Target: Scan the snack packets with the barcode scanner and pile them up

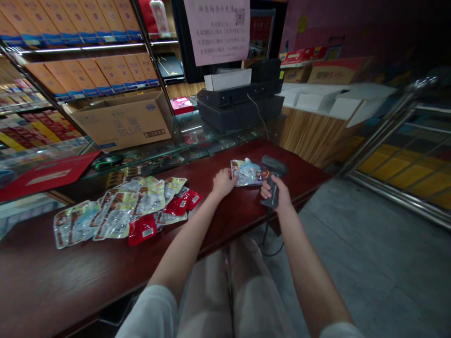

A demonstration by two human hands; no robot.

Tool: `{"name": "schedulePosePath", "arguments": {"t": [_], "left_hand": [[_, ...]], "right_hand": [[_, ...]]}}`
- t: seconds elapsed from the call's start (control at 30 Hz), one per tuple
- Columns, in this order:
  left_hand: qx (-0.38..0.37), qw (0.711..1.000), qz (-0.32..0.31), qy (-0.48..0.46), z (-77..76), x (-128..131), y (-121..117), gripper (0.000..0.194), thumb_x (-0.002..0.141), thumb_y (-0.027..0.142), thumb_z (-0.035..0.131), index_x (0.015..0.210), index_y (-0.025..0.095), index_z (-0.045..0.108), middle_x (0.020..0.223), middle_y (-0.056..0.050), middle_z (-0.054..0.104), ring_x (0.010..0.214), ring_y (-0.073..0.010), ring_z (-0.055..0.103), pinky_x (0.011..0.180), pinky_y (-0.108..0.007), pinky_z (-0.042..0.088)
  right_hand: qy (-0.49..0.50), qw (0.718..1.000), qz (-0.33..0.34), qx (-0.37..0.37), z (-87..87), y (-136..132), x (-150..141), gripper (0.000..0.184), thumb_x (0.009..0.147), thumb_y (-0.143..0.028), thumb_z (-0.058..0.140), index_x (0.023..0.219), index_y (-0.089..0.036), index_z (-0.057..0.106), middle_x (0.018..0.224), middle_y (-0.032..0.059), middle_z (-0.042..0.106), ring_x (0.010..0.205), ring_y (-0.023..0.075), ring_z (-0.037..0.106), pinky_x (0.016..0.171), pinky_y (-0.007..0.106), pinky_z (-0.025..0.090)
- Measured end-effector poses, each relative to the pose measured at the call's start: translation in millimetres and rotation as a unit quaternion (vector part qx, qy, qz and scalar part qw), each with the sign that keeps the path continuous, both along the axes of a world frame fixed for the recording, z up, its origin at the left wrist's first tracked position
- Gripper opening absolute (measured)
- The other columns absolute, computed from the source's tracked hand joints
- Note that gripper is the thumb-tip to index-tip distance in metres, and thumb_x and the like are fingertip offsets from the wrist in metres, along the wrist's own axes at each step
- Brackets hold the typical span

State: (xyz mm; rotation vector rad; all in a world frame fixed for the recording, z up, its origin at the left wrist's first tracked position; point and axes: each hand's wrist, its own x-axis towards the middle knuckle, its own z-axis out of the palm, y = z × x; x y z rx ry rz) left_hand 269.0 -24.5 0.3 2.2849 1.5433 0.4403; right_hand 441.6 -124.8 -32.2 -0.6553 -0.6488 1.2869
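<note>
My right hand (278, 192) is wrapped round the handle of a dark barcode scanner (274, 165), its head above the right end of the table. Just left of it lies a shiny, light blue and white snack packet (246, 172). My left hand (223, 182) is at the packet's left edge, with thumb and fingers closed on it; the exact grip is partly hidden. To the left of that hand is a loose pile of clear-and-yellow snack packets (120, 206). Several red packets (143, 229) with white barcode labels lie along the pile's right and front sides.
The dark red table (56, 277) runs across in front of me. Behind it are a glass counter with a computer mouse (107, 162), a cardboard box (123, 123) and a black cash-register unit (232, 105). The scanner's cable (269, 244) hangs off the front edge. A metal railing (394, 183) stands right.
</note>
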Motion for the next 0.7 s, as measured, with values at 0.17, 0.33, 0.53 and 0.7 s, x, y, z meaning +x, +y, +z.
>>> {"name": "schedulePosePath", "arguments": {"t": [0.17, 0.33, 0.53, 0.7], "left_hand": [[-0.015, 0.999, 0.028, 0.006, -6.4, 33, 5, 0.06, 0.09, 0.061, 0.051, 0.132, 0.019, 0.059, 0.134, -0.018, 0.06, 0.126, -0.0354, 0.054, 0.101, -0.046, 0.041], [-0.031, 0.997, 0.067, -0.003, -15.4, 44, 7, 0.075, 0.08, 0.07, 0.059, 0.134, 0.018, 0.054, 0.14, -0.019, 0.055, 0.13, -0.0374, 0.05, 0.105, -0.048, 0.038], [-0.018, 0.998, 0.066, -0.012, -21.6, 44, 6, 0.079, 0.074, 0.068, 0.066, 0.133, 0.018, 0.05, 0.14, -0.02, 0.054, 0.13, -0.0383, 0.049, 0.105, -0.05, 0.037], [-0.037, 0.998, 0.046, -0.018, -19.5, 41, 10, 0.076, 0.075, 0.063, 0.069, 0.133, 0.018, 0.05, 0.14, -0.02, 0.054, 0.13, -0.0386, 0.048, 0.105, -0.05, 0.038]], "right_hand": [[0.007, 1.0, -0.025, 0.009, -1.5, 0, 1, 0.03, 0.076, -0.042, 0.07, 0.097, -0.024, 0.059, 0.052, -0.0104, 0.043, 0.034, 0.0059, 0.035, 0.036, 0.019, 0.035], [0.023, 0.996, -0.085, 0.031, -4.5, -2, -1, 0.032, 0.076, -0.042, 0.071, 0.1, -0.025, 0.059, 0.053, -0.0107, 0.046, 0.035, 0.0059, 0.038, 0.037, 0.019, 0.036], [-0.018, 0.995, -0.091, 0.035, -3.3, -10, 14, 0.034, 0.078, -0.043, 0.071, 0.103, -0.025, 0.058, 0.054, -0.0106, 0.046, 0.036, 0.0065, 0.042, 0.037, 0.02, 0.038], [-0.055, 0.993, -0.099, 0.012, -2.1, -14, 38, 0.037, 0.075, -0.044, 0.074, 0.102, -0.024, 0.058, 0.053, -0.0099, 0.047, 0.035, 0.0075, 0.041, 0.036, 0.022, 0.037]]}}
